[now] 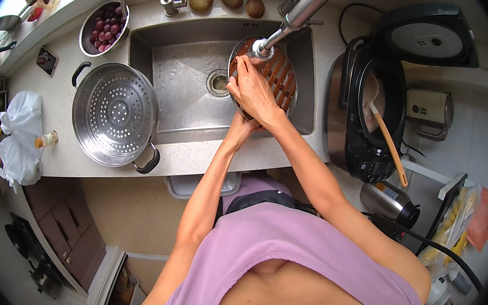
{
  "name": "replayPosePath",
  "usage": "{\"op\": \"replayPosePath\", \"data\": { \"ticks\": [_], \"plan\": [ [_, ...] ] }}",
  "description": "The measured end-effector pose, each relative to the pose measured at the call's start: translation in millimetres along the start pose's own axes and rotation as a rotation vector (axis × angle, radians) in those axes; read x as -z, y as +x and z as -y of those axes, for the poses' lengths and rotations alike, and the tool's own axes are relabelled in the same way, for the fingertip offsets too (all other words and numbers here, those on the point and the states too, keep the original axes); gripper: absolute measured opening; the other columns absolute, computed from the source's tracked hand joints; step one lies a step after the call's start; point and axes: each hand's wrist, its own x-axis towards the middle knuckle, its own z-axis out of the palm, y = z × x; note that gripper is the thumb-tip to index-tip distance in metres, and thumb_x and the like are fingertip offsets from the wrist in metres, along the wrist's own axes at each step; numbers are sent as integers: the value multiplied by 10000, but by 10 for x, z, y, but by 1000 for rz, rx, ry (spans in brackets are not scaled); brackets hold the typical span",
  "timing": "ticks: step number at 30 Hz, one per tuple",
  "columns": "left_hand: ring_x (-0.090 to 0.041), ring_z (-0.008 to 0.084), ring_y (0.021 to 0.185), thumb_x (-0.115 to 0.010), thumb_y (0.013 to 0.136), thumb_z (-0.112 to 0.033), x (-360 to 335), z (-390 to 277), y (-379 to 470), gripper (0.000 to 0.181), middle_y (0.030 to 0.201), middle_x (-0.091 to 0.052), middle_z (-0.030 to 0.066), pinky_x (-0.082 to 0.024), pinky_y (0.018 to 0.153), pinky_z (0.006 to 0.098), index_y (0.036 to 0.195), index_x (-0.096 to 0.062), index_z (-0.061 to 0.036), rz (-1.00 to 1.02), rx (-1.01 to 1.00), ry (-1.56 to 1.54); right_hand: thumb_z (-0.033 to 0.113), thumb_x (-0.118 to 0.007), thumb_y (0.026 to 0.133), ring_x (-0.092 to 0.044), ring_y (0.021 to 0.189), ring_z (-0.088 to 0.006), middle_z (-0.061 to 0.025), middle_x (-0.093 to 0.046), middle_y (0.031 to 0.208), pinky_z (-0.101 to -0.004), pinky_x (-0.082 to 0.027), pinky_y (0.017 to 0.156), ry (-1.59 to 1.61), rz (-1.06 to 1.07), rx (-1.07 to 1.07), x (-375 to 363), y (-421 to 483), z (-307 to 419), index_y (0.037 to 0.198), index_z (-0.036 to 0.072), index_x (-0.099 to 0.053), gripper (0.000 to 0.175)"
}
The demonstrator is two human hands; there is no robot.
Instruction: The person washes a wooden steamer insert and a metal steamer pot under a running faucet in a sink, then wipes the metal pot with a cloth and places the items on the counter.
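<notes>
My right hand (252, 87) is just below the spray head (261, 52) of a metal faucet, palm down with its fingers pointing away from me. Beneath it, my left hand (245, 127) is mostly covered, so its fingers and anything in them are hidden. Both hands are over a round, brown slatted rack (279, 83) with a metal rim around it, in the right side of a stainless steel sink (189, 109). Whether either hand grips the rack cannot be made out. Left of them is the sink drain (219, 83).
A two-handled steamer pot (119, 110) with a perforated base overhangs the sink's left edge. Behind it stands a bowl of dark red fruit (108, 30). To the right, an open rice cooker (360, 139) holds a wooden-handled spoon (386, 136). A phone (47, 61) lies at left.
</notes>
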Motion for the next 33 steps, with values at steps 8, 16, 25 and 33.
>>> {"op": "replayPosePath", "data": {
  "ticks": [8,16,25,33],
  "plan": [
    [-578,194,972,-606,817,-128,119,249,31,520,1149,-540,87,-536,788,350,1286,-399,-44,-15,-66,52,96,-527,792,-559,836,-367,-214,-549,908,-424,-469,718,24,22,124,-104,-76,-127,1198,-67,-435,446],
    [-570,133,776,-568,790,-62,3,138,18,373,928,-592,64,-516,630,290,1147,-496,19,-107,-133,99,105,-521,781,-560,682,-395,-250,-545,700,-451,-460,637,29,149,-48,-173,81,-598,786,-42,-528,147],
    [-534,205,1070,-570,813,-86,120,99,-36,589,1253,-503,115,-529,756,320,1355,-344,-40,3,-29,120,95,-506,820,-474,969,-400,-241,-513,1020,-474,-388,867,61,189,-140,-200,-8,-438,1025,-58,-515,255],
    [-528,197,1093,-593,828,-115,168,239,-102,596,1232,-519,103,-504,816,322,1363,-338,-51,-64,-107,60,88,-505,828,-424,1124,-368,-245,-436,1205,-424,-365,962,-1,106,-42,-181,-96,-114,1243,-97,-397,467]
  ]
}}
